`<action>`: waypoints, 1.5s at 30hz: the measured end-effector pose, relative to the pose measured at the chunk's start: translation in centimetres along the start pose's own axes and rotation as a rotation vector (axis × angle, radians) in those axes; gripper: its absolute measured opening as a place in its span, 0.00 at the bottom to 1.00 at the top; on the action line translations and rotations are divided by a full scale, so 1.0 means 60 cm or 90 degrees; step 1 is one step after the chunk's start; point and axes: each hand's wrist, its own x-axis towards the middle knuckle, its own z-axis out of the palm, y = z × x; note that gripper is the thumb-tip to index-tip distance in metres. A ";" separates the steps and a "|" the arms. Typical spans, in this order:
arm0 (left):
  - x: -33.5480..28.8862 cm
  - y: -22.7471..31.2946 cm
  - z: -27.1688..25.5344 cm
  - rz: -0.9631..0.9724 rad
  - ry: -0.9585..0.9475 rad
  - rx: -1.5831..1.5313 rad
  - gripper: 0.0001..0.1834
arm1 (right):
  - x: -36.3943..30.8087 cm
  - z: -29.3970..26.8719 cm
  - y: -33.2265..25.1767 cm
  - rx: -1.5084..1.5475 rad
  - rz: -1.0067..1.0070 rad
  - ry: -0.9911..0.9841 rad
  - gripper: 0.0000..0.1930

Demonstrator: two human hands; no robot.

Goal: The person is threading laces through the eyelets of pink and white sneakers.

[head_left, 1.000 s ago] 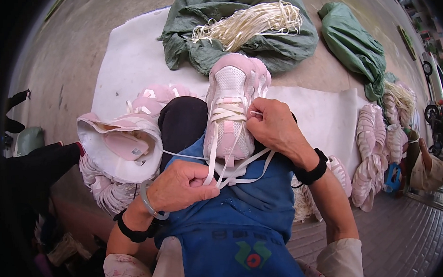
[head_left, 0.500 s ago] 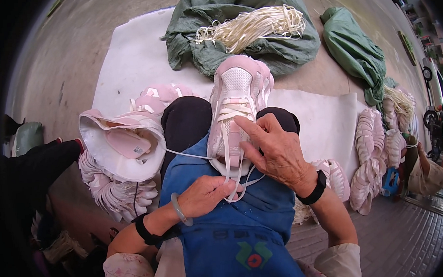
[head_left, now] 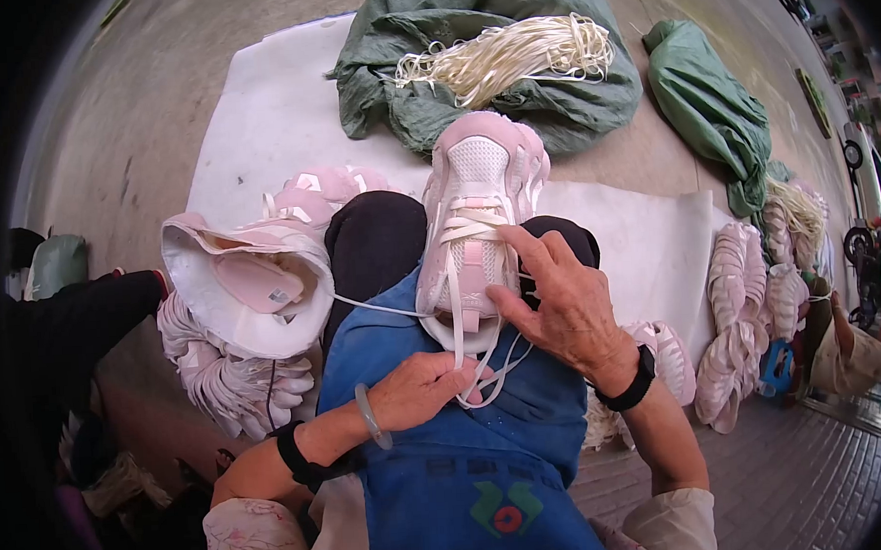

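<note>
A pink and white sneaker upper (head_left: pixel 478 163) rests on my lap, toe pointing away. Pale shoelace crosses its eyelets near the middle, and loose ends trail over the tongue toward me. My left hand (head_left: pixel 419 394) is closed below the heel opening, pinching the white shoelace (head_left: pixel 457 314) between thumb and fingers. At the right eyelet edge, my right hand (head_left: pixel 574 308) touches the upper with index finger and thumb spread apart; its other fingers are curled and partly hidden. I cannot see anything gripped in it. A blue apron (head_left: pixel 470 453) covers my lap.
An open white and pink upper (head_left: pixel 242 285) sits at my left above stacked uppers (head_left: pixel 232 385). Ahead, a bundle of cream laces (head_left: pixel 519 57) lies on a green sack (head_left: pixel 391 88). More stacked uppers (head_left: pixel 730 330) and another green sack (head_left: pixel 707 102) are at right.
My right index finger has moved from over the laces to the right eyelet edge, and the thumb has shifted right off the tongue. My left hand keeps its pinch on the shoelace.
</note>
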 end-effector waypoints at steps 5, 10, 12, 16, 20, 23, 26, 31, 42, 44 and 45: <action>0.004 0.005 0.008 -0.060 0.013 -0.330 0.23 | 0.024 -0.002 -0.017 0.004 -0.040 -0.014 0.21; 0.004 0.023 -0.004 -0.092 0.050 -0.553 0.20 | 0.058 0.013 -0.029 0.032 -0.041 -0.046 0.14; 0.005 0.017 -0.010 -0.078 0.062 -0.619 0.18 | 0.068 0.023 -0.027 0.002 -0.044 -0.041 0.08; 0.013 0.003 -0.011 -0.043 0.047 -0.769 0.16 | 0.077 0.034 -0.031 0.001 -0.062 -0.027 0.06; 0.023 -0.006 -0.007 -0.029 0.027 -0.860 0.15 | 0.081 0.043 -0.034 -0.034 -0.103 -0.005 0.05; 0.028 -0.009 -0.006 -0.033 0.030 -0.861 0.15 | 0.081 0.043 -0.030 -0.054 -0.105 -0.040 0.06; 0.027 -0.006 -0.007 -0.030 0.016 -0.836 0.15 | 0.071 0.039 -0.029 -0.064 -0.113 -0.087 0.07; 0.026 0.006 -0.003 -0.021 0.040 -0.781 0.17 | 0.065 0.037 -0.031 0.053 -0.049 -0.004 0.10; 0.028 0.006 -0.005 -0.016 0.037 -0.770 0.16 | 0.082 0.048 -0.046 -0.073 -0.044 -0.001 0.07; 0.028 0.005 -0.005 -0.019 0.024 -0.758 0.18 | 0.083 0.044 -0.044 -0.091 -0.063 -0.007 0.07; 0.027 0.005 -0.005 -0.018 0.025 -0.761 0.18 | 0.082 0.036 -0.043 -0.072 -0.097 -0.057 0.09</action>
